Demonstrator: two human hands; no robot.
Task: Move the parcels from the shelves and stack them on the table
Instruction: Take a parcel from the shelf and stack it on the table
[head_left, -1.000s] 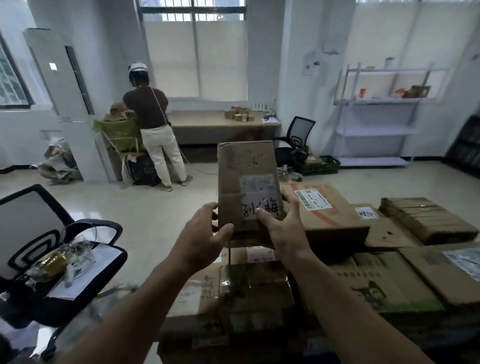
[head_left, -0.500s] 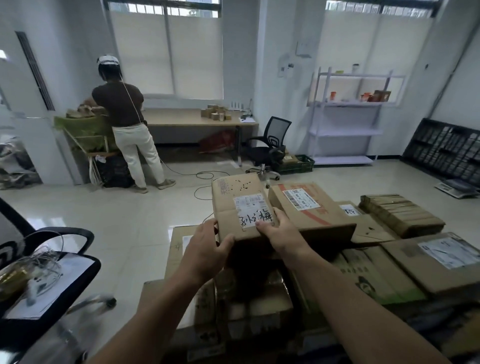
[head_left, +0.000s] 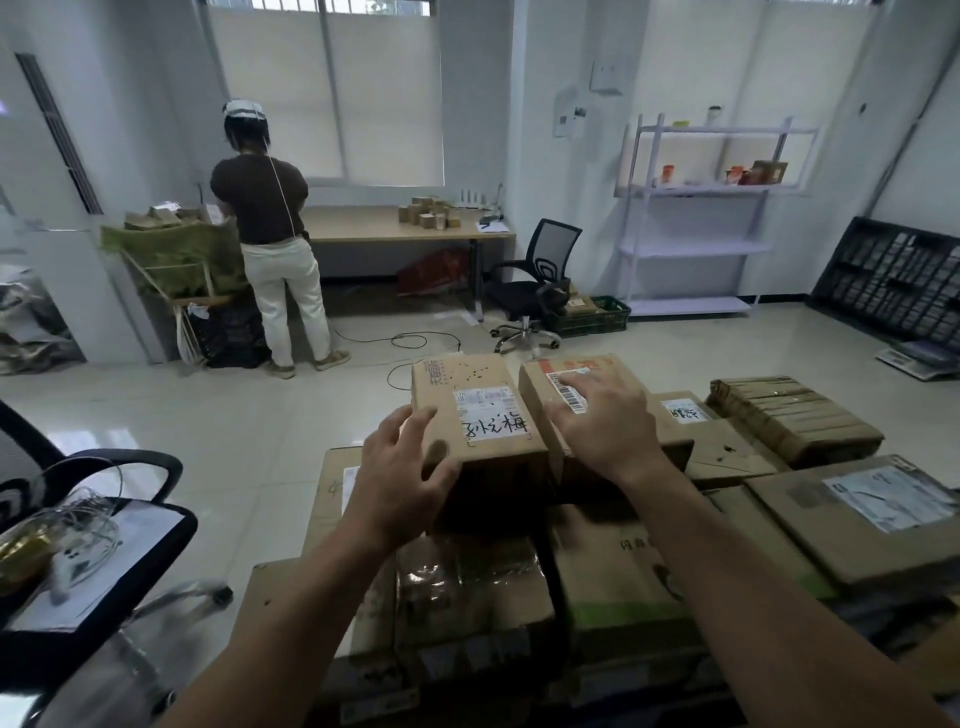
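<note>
The brown cardboard parcel (head_left: 488, 415), with a white label and handwriting on top, lies flat on the pile of parcels (head_left: 467, 587) in front of me. My left hand (head_left: 400, 478) touches its near left corner, fingers spread and loosely curved. Off that parcel, my right hand (head_left: 608, 421) lies with straight fingers on the neighbouring parcel with a barcode label (head_left: 537, 384). The white shelf unit (head_left: 691, 244) stands against the far right wall with a few small items on it.
More parcels (head_left: 795, 415) (head_left: 857, 514) cover the right of the pile. A black chair with cables and papers (head_left: 104, 519) is close on my left. A person (head_left: 265, 208) stands at a desk (head_left: 384, 226) by the window. An office chair (head_left: 545, 270) and floor cables lie beyond.
The parcel came down from upright in both hands to lying flat on the pile. My right hand let go and moved right onto the neighbouring parcel. My left hand loosened its hold.
</note>
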